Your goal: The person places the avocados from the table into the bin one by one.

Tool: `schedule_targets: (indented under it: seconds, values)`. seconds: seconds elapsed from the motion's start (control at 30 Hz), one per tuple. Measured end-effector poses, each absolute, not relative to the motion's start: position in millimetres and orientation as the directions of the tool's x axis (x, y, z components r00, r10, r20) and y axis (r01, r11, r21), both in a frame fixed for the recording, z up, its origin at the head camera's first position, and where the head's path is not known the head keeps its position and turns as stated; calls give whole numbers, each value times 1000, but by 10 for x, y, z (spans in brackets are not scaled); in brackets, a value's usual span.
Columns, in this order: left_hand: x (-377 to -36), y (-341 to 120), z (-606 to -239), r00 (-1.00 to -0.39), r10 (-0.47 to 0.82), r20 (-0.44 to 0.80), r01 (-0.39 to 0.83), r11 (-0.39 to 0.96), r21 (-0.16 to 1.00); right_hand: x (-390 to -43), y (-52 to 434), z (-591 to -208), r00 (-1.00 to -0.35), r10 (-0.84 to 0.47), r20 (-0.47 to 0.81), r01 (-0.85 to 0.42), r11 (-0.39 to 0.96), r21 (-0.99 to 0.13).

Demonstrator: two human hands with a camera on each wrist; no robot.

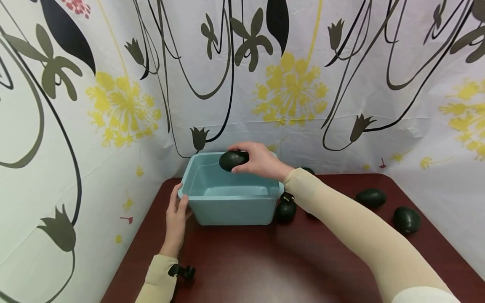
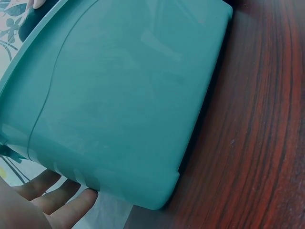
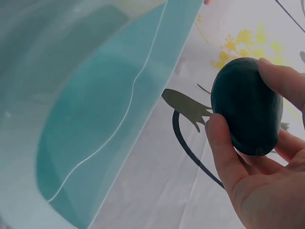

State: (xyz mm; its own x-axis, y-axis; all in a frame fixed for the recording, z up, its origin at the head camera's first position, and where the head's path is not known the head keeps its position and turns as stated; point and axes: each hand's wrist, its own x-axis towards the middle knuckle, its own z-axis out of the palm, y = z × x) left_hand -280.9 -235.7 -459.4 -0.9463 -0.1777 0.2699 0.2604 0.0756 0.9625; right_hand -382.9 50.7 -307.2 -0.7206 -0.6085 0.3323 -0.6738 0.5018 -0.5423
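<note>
My right hand (image 1: 259, 160) holds a dark green avocado (image 1: 233, 160) above the back part of a light blue plastic tub (image 1: 229, 210). In the right wrist view, the thumb and fingers (image 3: 224, 150) wrap around the avocado (image 3: 245, 107) from opposite sides, beside the tub's rim. At the tub's left end is my left hand (image 1: 176, 219), its thumb near the front corner of the rim. Its fingers (image 2: 71, 210), nearly straight, touch the outside of the end wall in the left wrist view. The visible part of the tub's floor is bare.
Another avocado (image 1: 286, 210) lies by the tub's right end, with others partly hidden behind the right forearm. Two more avocados, one farther back (image 1: 371, 198) and one nearer (image 1: 406, 219), lie on the right of the dark red table (image 1: 242, 265). A patterned cloth (image 1: 295, 139) hangs behind.
</note>
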Motion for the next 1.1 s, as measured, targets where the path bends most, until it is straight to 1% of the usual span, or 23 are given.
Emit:
schedule_targets:
  seconds: [0.43,0.73,1.1]
  values:
    - [-2808,-2337,-4582,-946,-171,276,268,71,961,-3930,383,-3074,-695,-659,287,-699,527,-483]
    - [-2805,-2345,-4585,-944,-176,280,270,80,960,-3915,326,-3061,-686,-675,272,-705,523,-480]
    - [-2818,-2341,-4594,-940,-172,295,286,73,955,-3939,289,-3081,-674,-696,248,-720,543,-433]
